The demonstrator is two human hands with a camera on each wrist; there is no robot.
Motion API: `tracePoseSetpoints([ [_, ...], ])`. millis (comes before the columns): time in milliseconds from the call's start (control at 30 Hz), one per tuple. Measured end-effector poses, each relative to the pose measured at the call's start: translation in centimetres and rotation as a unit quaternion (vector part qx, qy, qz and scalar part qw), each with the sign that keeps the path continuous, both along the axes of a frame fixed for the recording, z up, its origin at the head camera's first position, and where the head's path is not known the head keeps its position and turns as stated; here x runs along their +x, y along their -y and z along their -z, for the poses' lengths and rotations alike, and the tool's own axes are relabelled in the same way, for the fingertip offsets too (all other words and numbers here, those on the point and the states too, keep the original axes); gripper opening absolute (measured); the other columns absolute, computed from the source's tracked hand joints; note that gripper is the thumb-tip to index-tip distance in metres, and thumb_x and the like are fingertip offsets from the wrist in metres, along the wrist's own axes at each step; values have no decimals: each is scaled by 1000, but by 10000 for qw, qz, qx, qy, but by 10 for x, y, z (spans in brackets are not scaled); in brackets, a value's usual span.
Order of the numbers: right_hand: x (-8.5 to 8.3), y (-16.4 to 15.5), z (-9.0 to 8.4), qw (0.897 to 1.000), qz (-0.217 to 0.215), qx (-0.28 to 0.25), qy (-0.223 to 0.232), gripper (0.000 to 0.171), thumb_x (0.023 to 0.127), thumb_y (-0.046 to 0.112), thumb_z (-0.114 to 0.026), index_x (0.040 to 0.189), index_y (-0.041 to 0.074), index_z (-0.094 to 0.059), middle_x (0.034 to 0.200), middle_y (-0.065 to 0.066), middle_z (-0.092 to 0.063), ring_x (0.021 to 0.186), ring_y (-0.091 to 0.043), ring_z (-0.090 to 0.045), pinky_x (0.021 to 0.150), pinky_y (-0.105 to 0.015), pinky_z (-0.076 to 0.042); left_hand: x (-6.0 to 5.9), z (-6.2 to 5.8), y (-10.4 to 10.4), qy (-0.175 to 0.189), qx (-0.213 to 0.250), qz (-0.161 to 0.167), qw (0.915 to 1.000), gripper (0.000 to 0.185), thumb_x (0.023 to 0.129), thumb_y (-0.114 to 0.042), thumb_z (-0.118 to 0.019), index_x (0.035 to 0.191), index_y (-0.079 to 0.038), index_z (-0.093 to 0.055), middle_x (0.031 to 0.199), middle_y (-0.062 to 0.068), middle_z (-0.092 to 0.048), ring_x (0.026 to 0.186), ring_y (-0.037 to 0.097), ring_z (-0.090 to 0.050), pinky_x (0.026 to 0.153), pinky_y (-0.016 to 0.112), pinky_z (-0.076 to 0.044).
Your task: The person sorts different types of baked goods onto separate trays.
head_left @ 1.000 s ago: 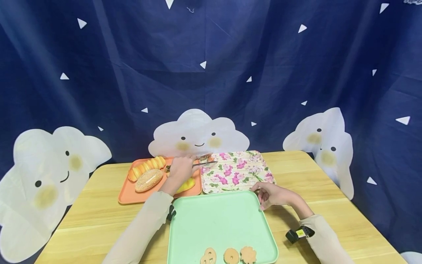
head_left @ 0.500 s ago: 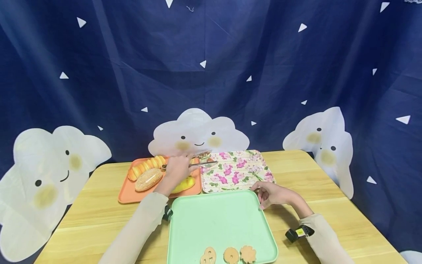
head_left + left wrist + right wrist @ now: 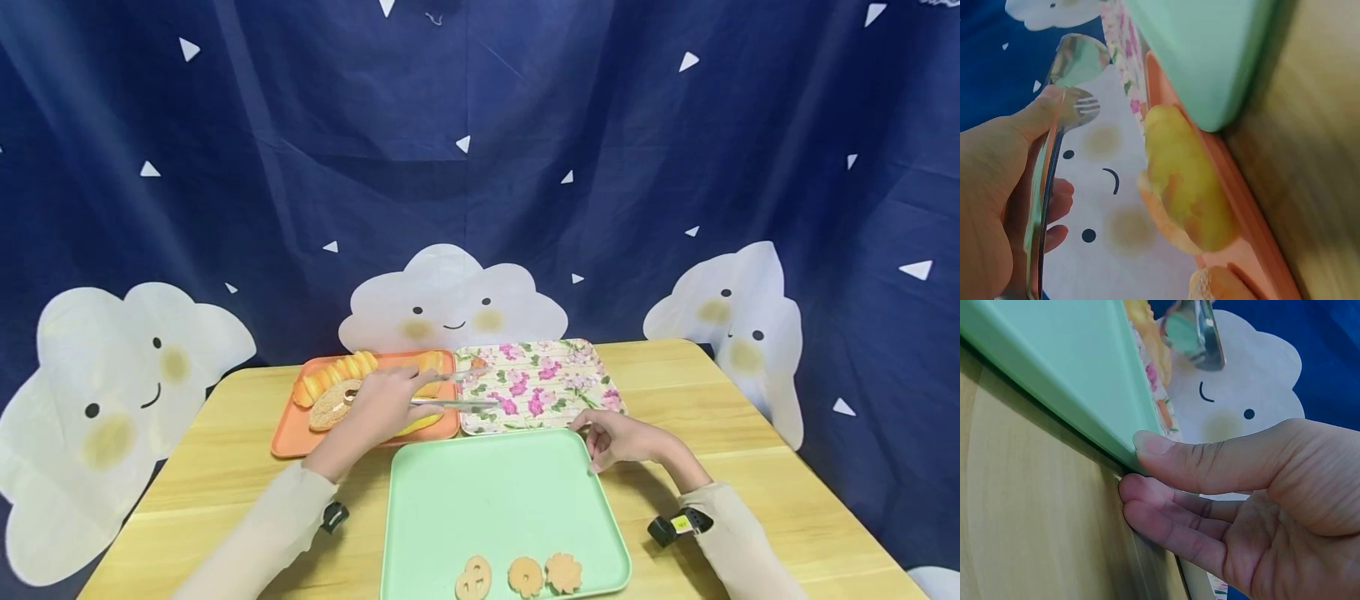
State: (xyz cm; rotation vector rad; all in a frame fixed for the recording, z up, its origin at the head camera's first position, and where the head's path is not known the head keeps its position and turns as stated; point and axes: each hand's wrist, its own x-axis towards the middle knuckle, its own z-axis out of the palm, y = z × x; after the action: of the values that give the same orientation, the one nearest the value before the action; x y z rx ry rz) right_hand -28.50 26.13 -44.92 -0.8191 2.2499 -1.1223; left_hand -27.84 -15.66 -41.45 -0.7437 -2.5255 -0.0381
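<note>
My left hand (image 3: 378, 408) holds metal serving tongs (image 3: 1047, 169), one end spoon-shaped and the other a fork. The tongs are spread, with nothing between their ends, over the border of the orange tray (image 3: 288, 442) and the flowered tray (image 3: 555, 400). A small orange-brown piece (image 3: 478, 363) lies at the flowered tray's back left corner, partly behind the upper arm of the tongs. My right hand (image 3: 618, 437) pinches the far right corner of the green tray (image 3: 495, 492), thumb on the rim (image 3: 1138, 447) and fingertips just below it.
On the orange tray lie a ridged bread loaf (image 3: 333, 379), a seeded bun (image 3: 326, 410), a yellow bread (image 3: 1188, 181) and another bread (image 3: 430, 364). Three cookies, one of them a pretzel shape (image 3: 474, 577), lie along the green tray's near side.
My left hand has drawn back toward me and to the left. The tongs have spread wider and let go of the small piece, which stays on the flowered tray. My right hand stays put.
</note>
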Motion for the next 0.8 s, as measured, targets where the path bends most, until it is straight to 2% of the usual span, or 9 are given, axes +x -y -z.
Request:
tracePoseSetpoints([
  [133,0,0,-1,10000,-69,-34,-20,62,79,-4,-81,131,-14,-48,89,-19,-62,74,-14,-59,65,-24,-52,19,0,10,160,97,551,9983,55,79,-61,-79,125,-31,-72,84,-5,-64,62,12,-55,49,23,-30],
  [233,2,0,-1,10000,-48,-23,-20,62,80,-4,-81,131,-14,-48,89,-20,-62,74,-14,-59,65,-24,-52,32,-2,18,705,223,997,9923,55,77,-62,-80,125,-36,-73,82,-8,-62,60,3,-42,49,19,-24],
  [333,3,-1,-2,10000,-73,-61,-18,62,80,-4,-80,131,-14,-47,89,-21,-62,74,-15,-59,65,-24,-52,43,-5,25,1492,409,1321,9791,55,73,-58,-84,123,-39,-73,78,-8,-59,60,-3,-34,49,17,-21],
  [433,3,-1,-3,10000,-48,-62,-14,62,80,-4,-80,131,-14,-48,90,-22,-62,75,-15,-59,65,-24,-52,52,-8,30,2202,535,1525,9620,55,70,-54,-88,121,-39,-74,73,-11,-53,60,-7,-39,49,16,-26],
  [533,4,-1,-3,10000,-29,-85,3,62,80,-4,-80,132,-14,-47,90,-23,-62,75,-16,-59,65,-24,-52,60,-13,32,2754,638,1663,9447,52,68,-48,-91,117,-38,-76,75,-20,-53,65,-8,-51,52,15,-35],
  [700,3,0,-3,9999,-25,-111,37,63,80,-5,-80,133,-14,-47,90,-23,-62,75,-16,-59,65,-24,-52,72,-21,32,3478,619,1667,9205,50,66,-43,-94,113,-42,-77,75,-22,-55,63,-7,-52,54,16,-38],
  [800,3,0,-3,9999,-32,-105,25,63,80,-4,-80,132,-14,-47,90,-23,-62,74,-16,-59,65,-24,-52,78,-24,30,3708,444,1600,9137,50,64,-43,-94,112,-44,-77,75,-20,-56,62,-7,-49,55,17,-37],
])
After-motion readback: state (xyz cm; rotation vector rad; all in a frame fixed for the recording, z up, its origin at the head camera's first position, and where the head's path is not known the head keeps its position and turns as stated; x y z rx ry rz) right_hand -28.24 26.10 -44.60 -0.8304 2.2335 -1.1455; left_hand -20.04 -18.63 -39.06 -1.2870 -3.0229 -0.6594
